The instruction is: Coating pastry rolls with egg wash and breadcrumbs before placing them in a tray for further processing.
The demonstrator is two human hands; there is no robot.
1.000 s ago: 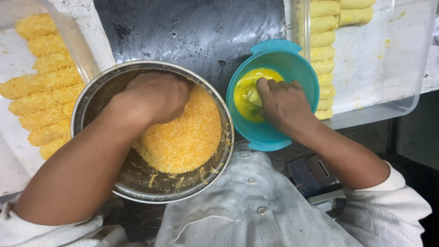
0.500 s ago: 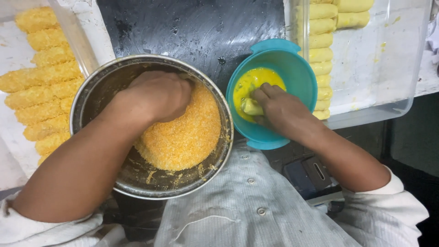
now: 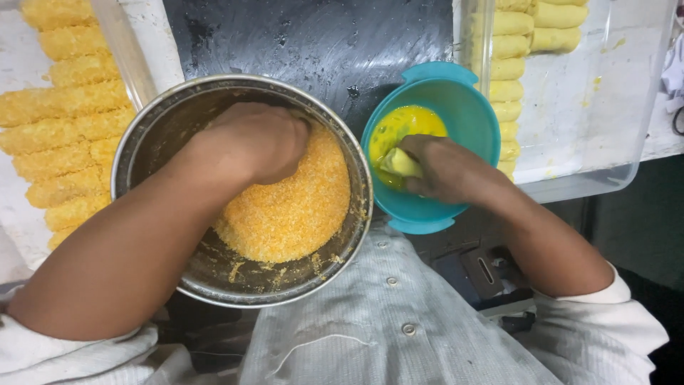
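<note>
The right hand [image 3: 445, 167] has lifted the pale roll [image 3: 401, 163] from the egg [image 3: 406, 122].

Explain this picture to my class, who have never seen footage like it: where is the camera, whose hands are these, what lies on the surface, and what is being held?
The camera sits on a person's head and looks straight down, so both arms are that person's own. There is no machine. The left hand is pressed into orange crumbs in a metal bowl; whether it grips anything is hidden. The right hand holds a pale roll in yellow liquid inside a teal bowl. On the left a tray holds crumb-coated rolls. On the right a clear tray holds plain pale rolls. The dark surface lies between the two trays.
</note>
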